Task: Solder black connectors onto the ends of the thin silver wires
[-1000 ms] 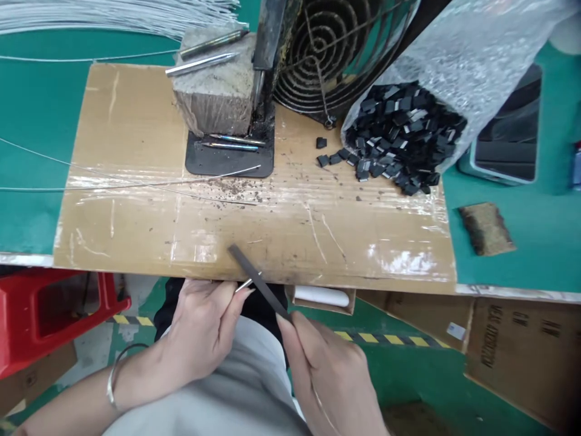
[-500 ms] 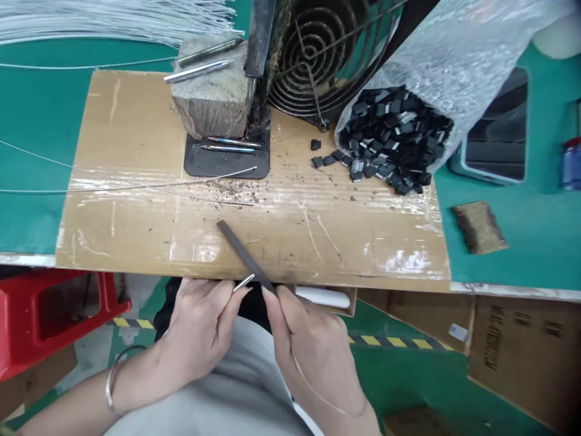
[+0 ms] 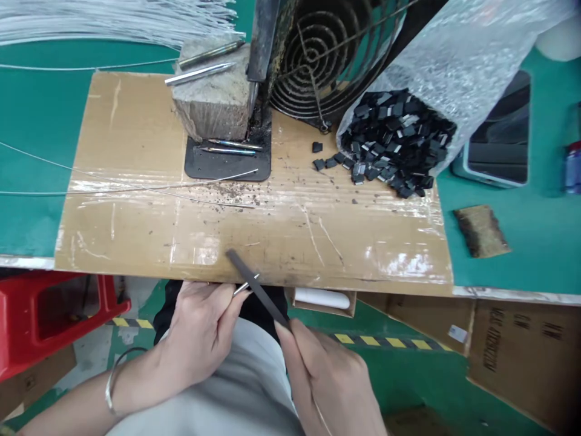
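**At near bench edge: file drawn back across pin**

At near edge of cardboard sheet (image 3: 254, 242), left hand (image 3: 200, 330) pinching thin metal pin (image 3: 246, 284), tip poking right. Right hand (image 3: 327, 378) closed on dark flat file (image 3: 256, 286), blade crossing pin. Versus half a second ago: file pulled back nearer, right hand lower. Reads as filing stroke repeating.

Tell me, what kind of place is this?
Probably a small factory workbench. A bag of little black parts spills onto taped cardboard, thin wires lie bundled behind, and the right hand holds a file against a metal pin in the left hand.
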`<state>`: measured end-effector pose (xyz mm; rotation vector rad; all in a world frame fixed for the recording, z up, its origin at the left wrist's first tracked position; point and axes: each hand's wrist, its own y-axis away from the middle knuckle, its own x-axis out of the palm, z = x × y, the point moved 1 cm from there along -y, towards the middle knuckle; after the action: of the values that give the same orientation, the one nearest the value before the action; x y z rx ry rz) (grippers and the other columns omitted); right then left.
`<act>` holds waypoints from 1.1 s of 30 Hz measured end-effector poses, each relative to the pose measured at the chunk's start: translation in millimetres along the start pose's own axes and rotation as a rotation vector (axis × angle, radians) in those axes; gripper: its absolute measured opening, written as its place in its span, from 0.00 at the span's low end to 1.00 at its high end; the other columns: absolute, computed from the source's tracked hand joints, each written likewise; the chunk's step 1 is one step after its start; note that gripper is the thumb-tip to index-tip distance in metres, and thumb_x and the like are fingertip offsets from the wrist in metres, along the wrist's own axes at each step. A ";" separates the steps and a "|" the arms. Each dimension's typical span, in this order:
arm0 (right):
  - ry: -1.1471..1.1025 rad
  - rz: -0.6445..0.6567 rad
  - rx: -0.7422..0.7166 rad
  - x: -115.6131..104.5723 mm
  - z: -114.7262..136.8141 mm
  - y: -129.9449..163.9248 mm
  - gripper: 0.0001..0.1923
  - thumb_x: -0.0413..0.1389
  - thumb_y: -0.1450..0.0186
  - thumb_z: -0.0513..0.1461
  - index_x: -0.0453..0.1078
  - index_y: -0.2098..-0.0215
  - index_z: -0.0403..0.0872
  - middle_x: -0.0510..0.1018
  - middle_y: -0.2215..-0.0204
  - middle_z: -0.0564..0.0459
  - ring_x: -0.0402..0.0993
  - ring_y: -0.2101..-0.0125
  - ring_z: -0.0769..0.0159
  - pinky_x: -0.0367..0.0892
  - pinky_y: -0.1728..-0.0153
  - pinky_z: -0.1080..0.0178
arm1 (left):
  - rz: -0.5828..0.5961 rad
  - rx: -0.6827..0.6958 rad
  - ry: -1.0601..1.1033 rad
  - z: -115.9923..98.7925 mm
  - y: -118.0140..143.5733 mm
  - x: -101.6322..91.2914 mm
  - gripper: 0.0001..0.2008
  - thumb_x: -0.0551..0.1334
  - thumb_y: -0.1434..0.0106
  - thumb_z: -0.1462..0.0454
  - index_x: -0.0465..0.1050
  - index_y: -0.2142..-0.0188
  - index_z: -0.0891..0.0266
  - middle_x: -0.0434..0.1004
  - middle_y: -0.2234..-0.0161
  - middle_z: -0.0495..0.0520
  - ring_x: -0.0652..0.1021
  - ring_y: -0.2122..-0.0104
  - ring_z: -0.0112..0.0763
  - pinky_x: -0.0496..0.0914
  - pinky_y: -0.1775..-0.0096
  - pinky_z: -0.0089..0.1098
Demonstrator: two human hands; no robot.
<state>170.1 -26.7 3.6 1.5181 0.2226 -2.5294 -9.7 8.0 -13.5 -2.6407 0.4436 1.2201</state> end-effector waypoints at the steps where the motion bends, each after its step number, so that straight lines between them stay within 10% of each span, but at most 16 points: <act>1: 0.006 0.009 0.000 -0.8 -0.1 2.5 0.22 0.42 0.19 0.40 0.67 0.69 0.47 0.73 0.82 0.58 0.70 0.84 0.71 0.58 0.78 0.66 | -0.009 0.012 -0.006 -0.1 0.0 0.3 0.19 0.53 0.27 0.71 0.56 0.75 0.57 0.63 0.81 0.45 0.65 0.79 0.30 0.59 0.69 0.34; 14: 0.002 -0.089 0.008 11.1 5.1 -28.0 0.26 0.41 0.19 0.40 0.66 0.74 0.47 0.70 0.86 0.58 0.66 0.87 0.72 0.53 0.80 0.65 | 0.174 -0.203 0.341 -4.8 -0.6 -5.3 0.19 0.48 0.22 0.66 0.54 0.73 0.57 0.62 0.78 0.43 0.65 0.76 0.29 0.61 0.68 0.31; 33: 0.014 -0.059 -0.032 5.2 1.5 -7.5 0.23 0.40 0.19 0.39 0.64 0.72 0.48 0.71 0.83 0.58 0.69 0.84 0.71 0.55 0.79 0.64 | 0.032 -0.125 0.204 -3.2 0.9 1.8 0.18 0.51 0.26 0.70 0.55 0.73 0.57 0.60 0.80 0.43 0.63 0.79 0.28 0.59 0.69 0.31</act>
<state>164.6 -20.1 -0.1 1.5397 0.3122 -2.5480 -6.7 5.8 -12.9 -2.8899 0.4568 1.0226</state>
